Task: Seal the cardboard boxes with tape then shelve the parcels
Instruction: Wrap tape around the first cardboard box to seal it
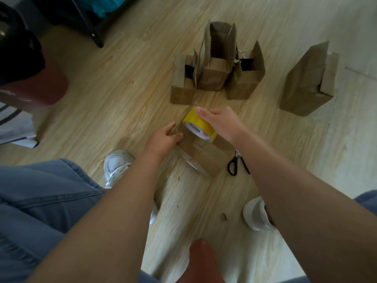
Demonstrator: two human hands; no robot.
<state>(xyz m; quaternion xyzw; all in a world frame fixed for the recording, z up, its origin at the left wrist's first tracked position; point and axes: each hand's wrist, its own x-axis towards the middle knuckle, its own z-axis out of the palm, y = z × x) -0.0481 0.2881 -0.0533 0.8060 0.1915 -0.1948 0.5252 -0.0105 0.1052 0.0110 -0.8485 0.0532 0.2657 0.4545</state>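
Observation:
A small cardboard box (204,158) lies on the wooden floor between my feet. My left hand (165,137) presses on its far left end, fingers fairly straight. My right hand (219,121) grips a roll of yellow tape (196,124) held over the box top; a clear strip of tape runs from the roll toward my left hand. Clear tape shows along the box's near edge.
Three open cardboard boxes (219,64) stand with flaps up just beyond my hands, and a closed one (306,84) lies at the right. Black-handled scissors (236,163) lie beside the box. A shelf leg (95,35) stands at the back left, a red stool (38,86) at left.

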